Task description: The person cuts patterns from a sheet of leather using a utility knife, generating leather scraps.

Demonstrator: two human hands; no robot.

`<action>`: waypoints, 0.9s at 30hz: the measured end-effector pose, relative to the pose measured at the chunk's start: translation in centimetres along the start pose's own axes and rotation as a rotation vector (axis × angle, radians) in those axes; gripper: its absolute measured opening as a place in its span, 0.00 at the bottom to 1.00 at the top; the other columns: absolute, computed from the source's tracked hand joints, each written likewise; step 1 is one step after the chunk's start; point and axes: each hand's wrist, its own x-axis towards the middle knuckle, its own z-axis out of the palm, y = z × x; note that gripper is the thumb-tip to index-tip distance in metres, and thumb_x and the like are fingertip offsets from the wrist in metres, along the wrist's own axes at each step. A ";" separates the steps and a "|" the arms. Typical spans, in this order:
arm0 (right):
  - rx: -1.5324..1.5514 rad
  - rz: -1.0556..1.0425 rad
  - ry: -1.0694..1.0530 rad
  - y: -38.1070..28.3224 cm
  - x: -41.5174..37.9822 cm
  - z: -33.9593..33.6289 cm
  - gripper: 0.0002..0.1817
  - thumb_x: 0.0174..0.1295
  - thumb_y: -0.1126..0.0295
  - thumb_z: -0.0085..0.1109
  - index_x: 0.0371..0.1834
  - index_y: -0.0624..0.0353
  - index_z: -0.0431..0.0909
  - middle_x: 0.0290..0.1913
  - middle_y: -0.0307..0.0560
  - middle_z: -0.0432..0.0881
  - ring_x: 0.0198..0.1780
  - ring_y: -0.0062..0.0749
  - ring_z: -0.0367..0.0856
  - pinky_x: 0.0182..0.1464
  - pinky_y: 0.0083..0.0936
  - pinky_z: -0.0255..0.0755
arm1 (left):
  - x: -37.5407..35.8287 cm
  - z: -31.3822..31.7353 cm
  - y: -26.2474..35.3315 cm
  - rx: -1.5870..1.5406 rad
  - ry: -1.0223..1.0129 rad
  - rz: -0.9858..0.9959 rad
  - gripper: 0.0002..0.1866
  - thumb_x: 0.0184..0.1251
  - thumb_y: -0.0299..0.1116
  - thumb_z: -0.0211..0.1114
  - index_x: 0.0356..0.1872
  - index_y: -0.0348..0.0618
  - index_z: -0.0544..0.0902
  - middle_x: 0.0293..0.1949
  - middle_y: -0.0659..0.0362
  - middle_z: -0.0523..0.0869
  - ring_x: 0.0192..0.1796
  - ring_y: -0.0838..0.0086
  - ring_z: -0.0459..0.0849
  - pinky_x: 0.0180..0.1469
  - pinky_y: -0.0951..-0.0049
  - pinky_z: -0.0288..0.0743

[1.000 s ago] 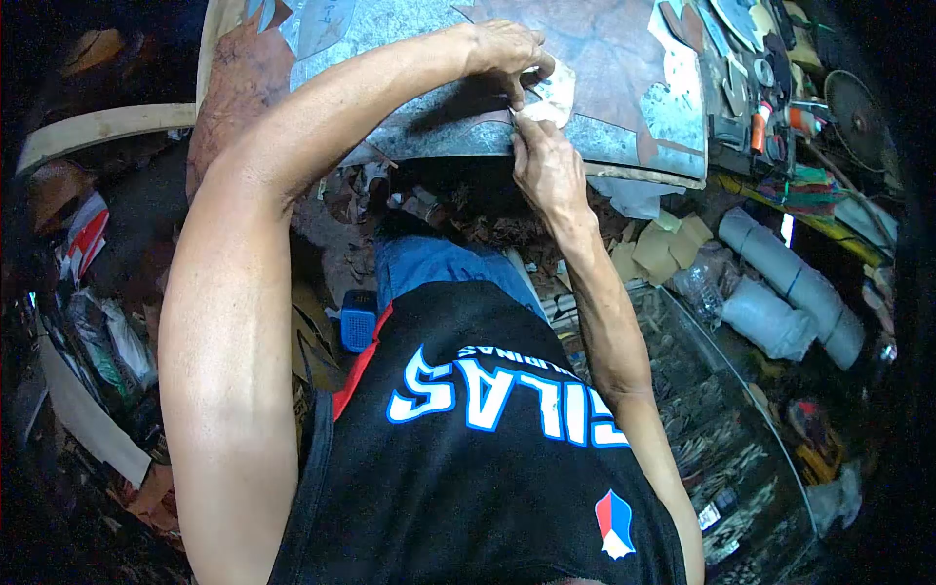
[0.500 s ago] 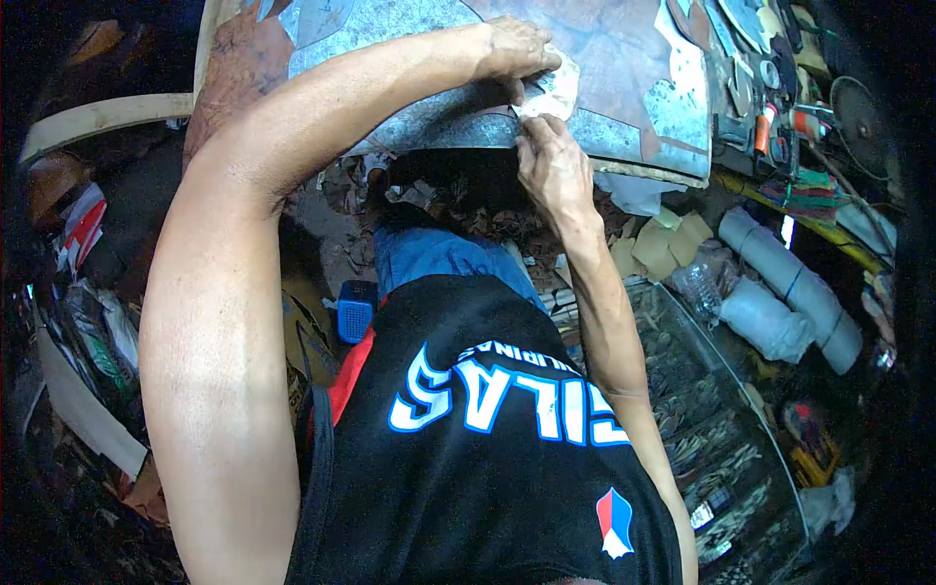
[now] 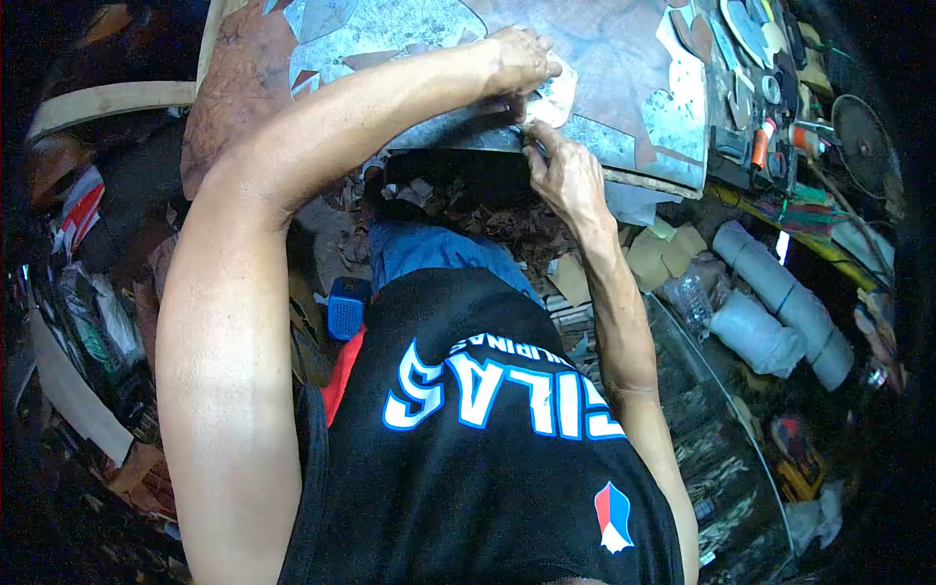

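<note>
Where the pale scrap (image 3: 558, 103) lies, left hand (image 3: 520, 63) and right hand (image 3: 570, 180) are bunched close. Grips can't be told, tbh.

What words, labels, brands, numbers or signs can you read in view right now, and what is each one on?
"GILAS": large white letters on the black shirt, upside down; the G is partly cut off.
"...PINAS": smaller white letters on the same shirt, upside down; its start is squeezed by the curve.
Red, blue and white badge on the shirt: no readable words.
Orange thing beside the table: any print is too small to read.
</note>
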 end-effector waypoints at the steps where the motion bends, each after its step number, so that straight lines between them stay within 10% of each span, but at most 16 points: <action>1: -0.007 -0.009 0.000 0.2 0.1 0.1 0.17 0.63 0.68 0.60 0.55 0.54 0.80 0.45 0.62 0.85 0.48 0.59 0.83 0.50 0.47 0.77 | 0.0 0.0 0.2 0.016 0.011 -0.020 0.39 0.35 0.53 0.81 0.53 0.49 0.79 0.49 0.48 0.80 0.57 0.49 0.80 0.55 0.55 0.77; 13: -0.048 -0.190 -0.104 2.8 1.4 -2.0 0.14 0.60 0.71 0.56 0.49 0.51 0.80 0.43 0.58 0.85 0.43 0.60 0.84 0.45 0.52 0.77 | -0.2 1.1 0.8 0.037 0.082 -0.088 0.39 0.36 0.48 0.81 0.55 0.48 0.79 0.52 0.48 0.80 0.59 0.51 0.78 0.58 0.57 0.77; 27: -0.024 -0.255 -0.280 6.3 3.5 -4.8 0.14 0.61 0.70 0.58 0.51 0.49 0.83 0.63 0.50 0.79 0.52 0.57 0.83 0.53 0.44 0.79 | -0.3 1.4 1.7 0.052 0.048 -0.162 0.43 0.37 0.45 0.82 0.62 0.52 0.77 0.58 0.46 0.76 0.62 0.50 0.76 0.60 0.57 0.76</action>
